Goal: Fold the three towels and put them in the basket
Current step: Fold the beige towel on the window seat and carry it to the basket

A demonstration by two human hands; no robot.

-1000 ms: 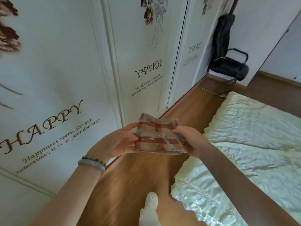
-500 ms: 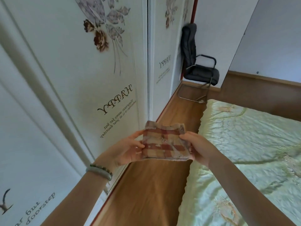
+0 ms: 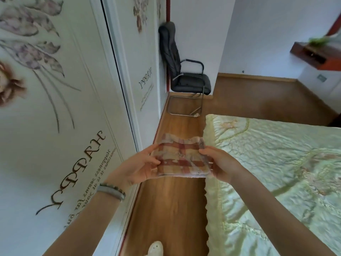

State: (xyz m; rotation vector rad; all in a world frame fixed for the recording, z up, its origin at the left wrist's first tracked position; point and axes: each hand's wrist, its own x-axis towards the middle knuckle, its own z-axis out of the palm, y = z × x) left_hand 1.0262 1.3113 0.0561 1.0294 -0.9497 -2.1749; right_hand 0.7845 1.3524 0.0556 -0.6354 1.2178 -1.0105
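We found one towel [image 3: 181, 159], checked in red and tan, held in the air over the wooden floor [image 3: 171, 209], between the wardrobe doors [image 3: 73, 126] and the edge of the bed [image 3: 276, 172]. It was already doubled into a small thick rectangle, roughly level, with layered edges showing along its near side.

The left hand [image 3: 140, 169] was pinching the towel's left edge, thumb on top and fingers beneath. The right hand [image 3: 219, 163] gripped the right edge in the same manner. Both were closed on the cloth, neither spread.

We judged the step in hand to be the close of folding this towel, or the carrying of it to the basket. No basket and no other towels appeared in view, so we could not establish how many towels were done.

In our judgement, the next move called for locating the basket, keeping both edges pinched so the layers would not slip apart, and setting the towel in flat.
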